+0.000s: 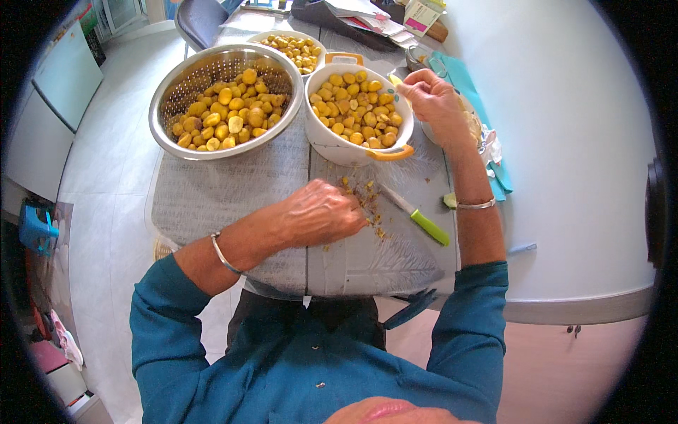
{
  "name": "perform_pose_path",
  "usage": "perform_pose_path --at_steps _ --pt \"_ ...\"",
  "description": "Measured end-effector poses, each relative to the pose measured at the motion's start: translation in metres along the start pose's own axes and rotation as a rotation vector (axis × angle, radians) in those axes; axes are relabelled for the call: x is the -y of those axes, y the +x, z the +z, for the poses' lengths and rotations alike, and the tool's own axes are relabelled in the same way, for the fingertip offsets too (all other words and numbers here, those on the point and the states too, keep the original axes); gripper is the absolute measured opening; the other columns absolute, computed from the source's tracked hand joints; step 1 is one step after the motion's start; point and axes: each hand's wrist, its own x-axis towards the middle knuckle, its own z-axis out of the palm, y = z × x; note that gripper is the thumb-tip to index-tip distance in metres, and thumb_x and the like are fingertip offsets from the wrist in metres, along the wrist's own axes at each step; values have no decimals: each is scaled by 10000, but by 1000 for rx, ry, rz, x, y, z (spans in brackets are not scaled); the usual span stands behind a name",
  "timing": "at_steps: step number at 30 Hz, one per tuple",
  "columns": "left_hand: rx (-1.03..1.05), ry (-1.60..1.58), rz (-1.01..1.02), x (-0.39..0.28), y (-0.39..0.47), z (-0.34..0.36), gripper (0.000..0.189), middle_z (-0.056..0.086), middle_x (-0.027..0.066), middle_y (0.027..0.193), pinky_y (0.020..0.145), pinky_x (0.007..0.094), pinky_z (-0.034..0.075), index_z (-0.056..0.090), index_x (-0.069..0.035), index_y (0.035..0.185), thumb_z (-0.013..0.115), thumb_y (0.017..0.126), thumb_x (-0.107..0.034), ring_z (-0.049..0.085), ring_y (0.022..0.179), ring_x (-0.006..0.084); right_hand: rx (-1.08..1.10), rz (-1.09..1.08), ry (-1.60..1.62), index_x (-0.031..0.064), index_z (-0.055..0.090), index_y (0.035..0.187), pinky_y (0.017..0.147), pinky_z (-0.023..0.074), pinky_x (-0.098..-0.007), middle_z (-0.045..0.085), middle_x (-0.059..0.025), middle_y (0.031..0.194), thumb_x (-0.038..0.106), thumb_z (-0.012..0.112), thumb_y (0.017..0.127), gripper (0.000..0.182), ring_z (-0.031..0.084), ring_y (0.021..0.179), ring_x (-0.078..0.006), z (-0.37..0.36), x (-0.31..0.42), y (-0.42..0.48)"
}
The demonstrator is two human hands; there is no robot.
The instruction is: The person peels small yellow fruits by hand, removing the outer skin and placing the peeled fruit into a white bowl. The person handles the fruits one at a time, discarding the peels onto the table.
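My left hand (pixel 326 214) rests curled on the table beside small yellow-brown scraps (pixel 372 204); whether it holds anything is hidden by the fingers. My right hand (pixel 431 98) is raised at the right rim of a white pot (pixel 333 146) with orange handles, pinching a small pale yellow piece (pixel 395 81). Yellow-brown nuts (pixel 355 108), which look like peeled chestnuts, fill much of the pot. More of them lie in a perforated steel colander (pixel 159 124) to its left. Between my hands lies a paring knife (pixel 429 228) with a green handle, its blade pointing away from me.
Behind the pot stands a white bowl (pixel 321 61) of paler yellow nuts. A plate (pixel 428 132) is partly covered by my right forearm, near a turquoise cloth (pixel 500 183) and crumpled tissue (pixel 491 147). Papers (pixel 365 16) fill a dark tray at the back. A wall bounds the right side.
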Motion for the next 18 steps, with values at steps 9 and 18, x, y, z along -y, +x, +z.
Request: perform_pose_path --at_steps 9,18 --pt "-20 19 11 1 1 -1 205 644 107 659 521 377 560 651 -55 672 661 833 -182 671 617 249 -3 -236 -899 74 716 1047 747 535 -348 680 -161 912 185 634 872 223 673 791 -231 18 -10 6" --pt "-60 18 20 1 2 -1 168 614 98 652 504 383 553 568 -72 658 630 790 -155 661 598 251 329 258 773 29 620 1009 509 320 -169 447 51 705 208 605 972 183 379 613 -14 -11 12 -4"
